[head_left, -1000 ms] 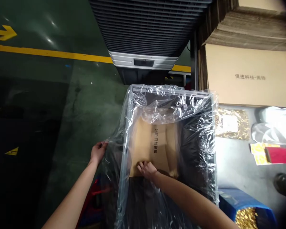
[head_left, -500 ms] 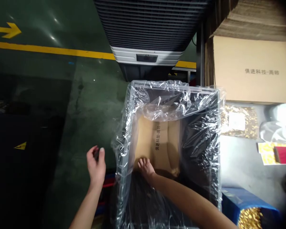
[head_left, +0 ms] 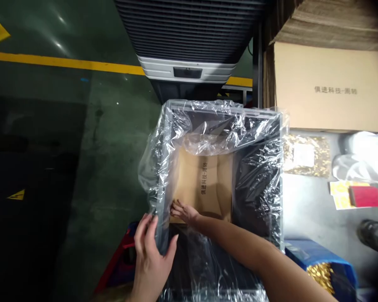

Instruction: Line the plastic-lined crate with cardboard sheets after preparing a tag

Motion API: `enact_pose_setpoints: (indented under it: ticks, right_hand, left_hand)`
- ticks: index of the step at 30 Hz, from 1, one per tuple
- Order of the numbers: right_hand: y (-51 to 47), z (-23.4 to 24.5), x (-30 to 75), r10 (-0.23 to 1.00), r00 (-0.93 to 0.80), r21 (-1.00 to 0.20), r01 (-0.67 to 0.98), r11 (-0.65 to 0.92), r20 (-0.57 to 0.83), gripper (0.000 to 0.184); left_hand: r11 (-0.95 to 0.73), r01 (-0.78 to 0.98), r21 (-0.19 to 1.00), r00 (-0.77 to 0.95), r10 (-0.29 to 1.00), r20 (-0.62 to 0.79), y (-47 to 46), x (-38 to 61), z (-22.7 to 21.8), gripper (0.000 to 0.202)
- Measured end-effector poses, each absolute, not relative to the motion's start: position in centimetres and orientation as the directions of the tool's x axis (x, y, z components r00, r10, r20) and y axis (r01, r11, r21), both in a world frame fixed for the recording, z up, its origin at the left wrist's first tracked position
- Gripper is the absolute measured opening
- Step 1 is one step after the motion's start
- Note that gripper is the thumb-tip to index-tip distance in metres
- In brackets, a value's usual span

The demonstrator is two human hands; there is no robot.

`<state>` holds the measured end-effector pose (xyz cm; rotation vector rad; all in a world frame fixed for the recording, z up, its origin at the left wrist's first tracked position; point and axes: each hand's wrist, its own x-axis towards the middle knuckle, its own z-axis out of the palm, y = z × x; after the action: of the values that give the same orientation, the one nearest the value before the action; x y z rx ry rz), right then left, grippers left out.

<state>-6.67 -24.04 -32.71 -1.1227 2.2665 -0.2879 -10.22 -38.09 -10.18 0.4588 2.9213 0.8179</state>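
A dark crate [head_left: 164, 167] stands before me, lined with a clear plastic bag [head_left: 264, 126] folded over its rim. Inside lies a cardboard sheet [head_left: 192, 180] with printed characters. My right hand [head_left: 184, 211] reaches into the crate and lies on the left part of the cardboard, fingers stretched toward the left wall. At the crate's left rim is my left hand [head_left: 154, 247], its thumb and fingers spread apart around the edge. Whether the left fingers press on the rim cannot be told.
Stacked grey-and-black crates [head_left: 189, 71] stand beyond. On the right table [head_left: 311, 214] are a pile of cardboard [head_left: 330, 84], a bag of gold-coloured pieces [head_left: 307, 156], a red item [head_left: 364, 196] and a blue bin [head_left: 318, 251] with gold-coloured pieces. A red object [head_left: 116, 264] is at lower left.
My left hand has moved right, from beside the crate to its left rim, and its fingers have spread. My right hand has shifted slightly toward the crate's left wall.
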Motion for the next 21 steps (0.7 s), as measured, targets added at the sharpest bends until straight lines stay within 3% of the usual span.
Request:
enact_pose_setpoints:
  ticks: [3,7,14,17,19,21]
  right_hand:
    - [-24.6,-33.1,-7.2,-0.814,-0.434,-0.451,-0.681,0.577,-0.386,0.045]
    - [-25.4,-33.0,-7.3,-0.824,-0.431,-0.493,-0.661,0.565,-0.367,0.039]
    - [-24.4,-31.7,-7.7,-0.735,-0.596,-0.603,-0.468,0.646,-0.324,0.033]
    - [-21.8,-30.6,-7.1,-0.511,-0.769,-0.589,-0.223,0.777,-0.383,0.034]
    - [-19.2,-29.5,-6.1,-0.2,-0.856,-0.47,0.056,0.881,-0.477,0.038]
    - [-16.1,-28.5,-4.7,0.168,-0.826,-0.282,0.364,0.888,-0.538,0.04]
  left_hand:
    - [0.809,0.112,0.578,-0.976,0.197,-0.087,-38.1,-10.6,-11.1,0.077]
    - [0.826,-0.014,0.563,-0.967,0.131,-0.216,-38.6,-10.8,-11.3,0.068]
    - [0.862,0.008,0.507,-0.962,0.145,-0.231,-38.5,-10.5,-11.6,0.063]
    - [0.855,0.01,0.519,-0.962,0.149,-0.227,-38.2,-10.6,-11.5,0.06]
    - [0.841,0.01,0.54,-0.959,0.161,-0.233,-38.0,-10.8,-11.3,0.056]
    - [0.832,-0.004,0.555,-0.954,0.164,-0.252,-37.9,-10.9,-11.1,0.054]
